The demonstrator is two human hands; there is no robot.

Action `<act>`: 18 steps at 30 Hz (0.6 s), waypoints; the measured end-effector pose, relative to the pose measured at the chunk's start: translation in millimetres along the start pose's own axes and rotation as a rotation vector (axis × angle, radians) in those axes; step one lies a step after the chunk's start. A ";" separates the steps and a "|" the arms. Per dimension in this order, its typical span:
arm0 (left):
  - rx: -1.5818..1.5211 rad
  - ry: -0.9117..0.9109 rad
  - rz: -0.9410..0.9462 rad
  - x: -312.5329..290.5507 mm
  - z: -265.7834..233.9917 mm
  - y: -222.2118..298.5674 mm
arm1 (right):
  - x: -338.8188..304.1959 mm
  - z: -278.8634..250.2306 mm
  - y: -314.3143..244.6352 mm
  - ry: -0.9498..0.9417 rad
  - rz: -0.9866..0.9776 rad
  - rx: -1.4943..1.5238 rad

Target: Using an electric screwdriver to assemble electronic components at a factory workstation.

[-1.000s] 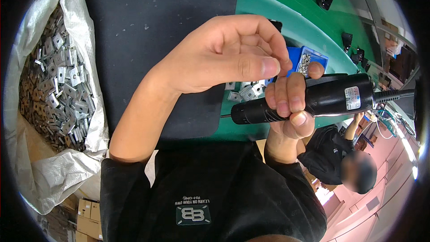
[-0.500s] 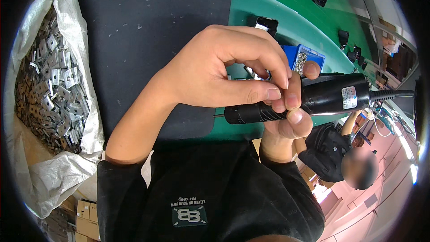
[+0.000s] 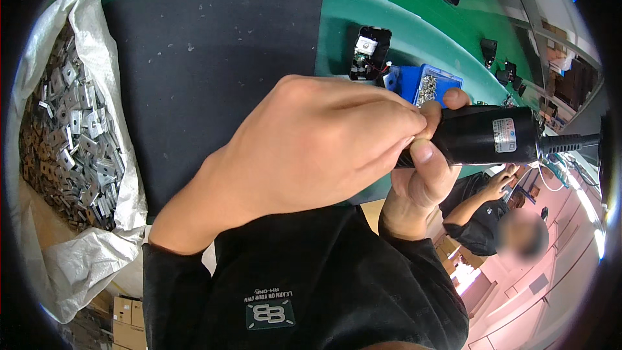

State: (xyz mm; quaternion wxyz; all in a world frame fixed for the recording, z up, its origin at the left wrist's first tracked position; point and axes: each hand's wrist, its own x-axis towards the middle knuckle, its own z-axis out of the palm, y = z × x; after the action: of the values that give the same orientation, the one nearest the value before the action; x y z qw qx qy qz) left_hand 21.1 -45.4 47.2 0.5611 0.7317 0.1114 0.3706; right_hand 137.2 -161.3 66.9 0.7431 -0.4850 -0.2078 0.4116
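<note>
The fingertips of the left hand are bunching in a close pinch against the thumb and forefinger of the right hand; whether a small part is sitting between them cannot be told, as the back of the left hand is screening the contact. The right hand is grasping the black corded power tool around its barrel. The tool is lying crosswise, cord to the right, front end hidden behind the left hand.

The step in hand, as judged, is a two-handed adjustment at the fingertips with the tool kept in grip. The next move is calling for a steady right grasp and for the left fingers to be clear of the tool's front.

Beyond the hands, a blue bin is holding small silver screws; an open black housing is lying beside it. A dark mat is covering the bench at left, next to a white sack of metal plates.
</note>
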 end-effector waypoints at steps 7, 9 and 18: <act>0.254 -0.133 -0.111 10.7 0.2 29.3 | -6.4 -13.0 -7.5 -0.006 -0.031 -0.098; 0.322 -0.177 -0.130 13.4 1.7 35.5 | -11.0 -14.9 -10.5 0.044 -0.029 -0.183; 0.569 -0.319 -0.100 23.7 23.3 43.0 | -22.5 -27.5 -34.6 0.001 0.006 -0.228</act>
State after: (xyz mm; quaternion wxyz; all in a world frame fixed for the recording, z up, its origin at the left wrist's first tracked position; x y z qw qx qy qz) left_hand 42.4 -63.7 93.7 0.3622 0.9015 0.1567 0.1774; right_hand 157.9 -201.3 87.5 0.6819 -0.5673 -0.2516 0.3870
